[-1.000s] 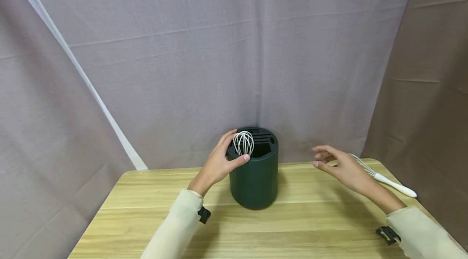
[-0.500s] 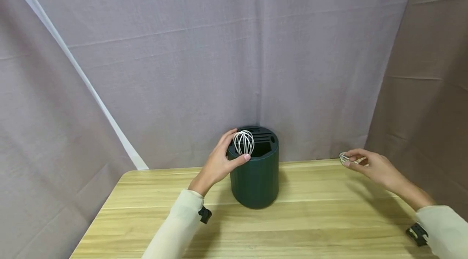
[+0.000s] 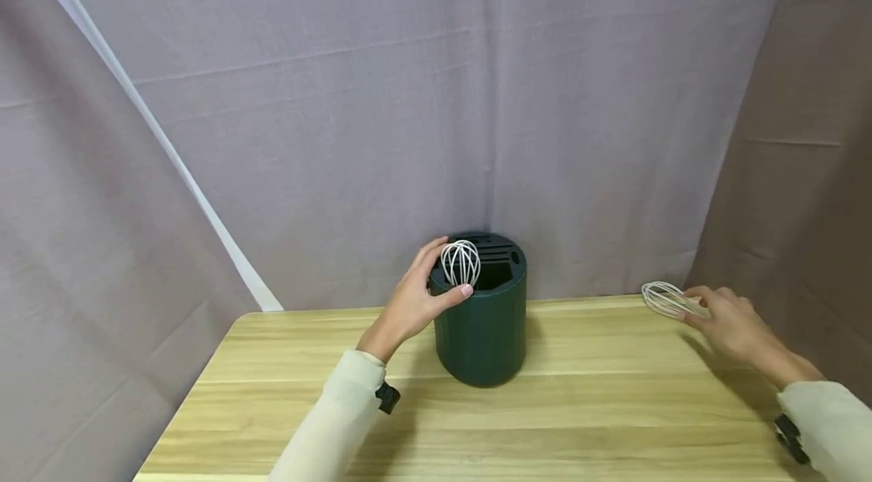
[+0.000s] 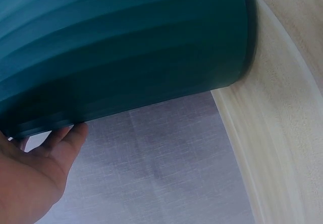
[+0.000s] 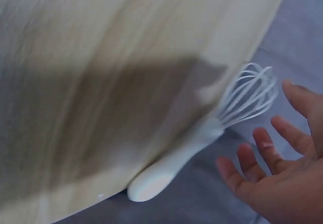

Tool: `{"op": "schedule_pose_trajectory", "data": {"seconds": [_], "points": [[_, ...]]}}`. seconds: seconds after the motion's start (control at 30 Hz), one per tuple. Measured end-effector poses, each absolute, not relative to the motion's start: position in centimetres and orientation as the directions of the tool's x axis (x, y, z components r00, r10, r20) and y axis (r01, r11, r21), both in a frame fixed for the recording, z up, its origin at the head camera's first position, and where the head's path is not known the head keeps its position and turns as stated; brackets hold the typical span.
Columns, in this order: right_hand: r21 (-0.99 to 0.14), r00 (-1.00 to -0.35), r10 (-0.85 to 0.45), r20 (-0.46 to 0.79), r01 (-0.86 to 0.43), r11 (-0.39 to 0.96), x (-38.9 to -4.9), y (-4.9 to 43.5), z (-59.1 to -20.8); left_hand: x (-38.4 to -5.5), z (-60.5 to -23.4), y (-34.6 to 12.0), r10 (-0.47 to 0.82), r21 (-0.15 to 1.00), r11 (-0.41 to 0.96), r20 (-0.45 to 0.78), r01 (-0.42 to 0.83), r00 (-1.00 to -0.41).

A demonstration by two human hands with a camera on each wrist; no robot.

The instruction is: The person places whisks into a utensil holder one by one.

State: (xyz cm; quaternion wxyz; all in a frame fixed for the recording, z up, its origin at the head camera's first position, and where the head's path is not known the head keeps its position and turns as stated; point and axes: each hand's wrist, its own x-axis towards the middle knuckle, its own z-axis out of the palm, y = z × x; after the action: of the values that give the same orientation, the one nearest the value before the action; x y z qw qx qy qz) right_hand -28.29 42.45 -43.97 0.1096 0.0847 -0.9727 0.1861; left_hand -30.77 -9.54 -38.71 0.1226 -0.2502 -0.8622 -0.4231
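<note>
A dark green cylindrical knife holder (image 3: 481,342), with slots and a wider compartment in its top, stands upright on the table. My left hand (image 3: 413,300) grips its upper left side, thumb over the near rim and fingers round the far side. A small whisk (image 3: 461,270) stands in the holder with its white wire head up and its handle hidden inside. At the table's back right lies another white whisk (image 5: 174,163). My right hand (image 3: 736,327) hovers over its handle end; in the right wrist view the fingers are spread and apart from it.
The wooden table (image 3: 463,436) has a rounded back left corner. A grey curtain (image 3: 341,164) hangs close behind it, and a browner curtain (image 3: 804,202) hangs along the right side. Both wrists carry small black devices below pale sleeves.
My right hand has moved right, away from the holder, and down over the handle of the lying whisk. The left hand has kept its grip on the holder.
</note>
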Motion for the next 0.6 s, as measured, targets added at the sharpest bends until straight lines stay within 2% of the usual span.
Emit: {"op": "schedule_pose_trajectory", "data": {"seconds": [0.3, 0.6], "points": [[-0.289, -0.987, -0.068, 0.144, -0.107, 0.951, -28.9, 44.6, -45.7, -30.6, -38.9, -9.5, 0.333, 0.675, 0.498, 0.430, 0.544, -0.839], [-0.309, -0.997, -0.040, 0.066, -0.059, 0.949, -29.2, 46.0, -47.0, -30.5, -38.9, -9.5, 0.336, 0.686, 0.490, 0.421, 0.538, -0.843]]}}
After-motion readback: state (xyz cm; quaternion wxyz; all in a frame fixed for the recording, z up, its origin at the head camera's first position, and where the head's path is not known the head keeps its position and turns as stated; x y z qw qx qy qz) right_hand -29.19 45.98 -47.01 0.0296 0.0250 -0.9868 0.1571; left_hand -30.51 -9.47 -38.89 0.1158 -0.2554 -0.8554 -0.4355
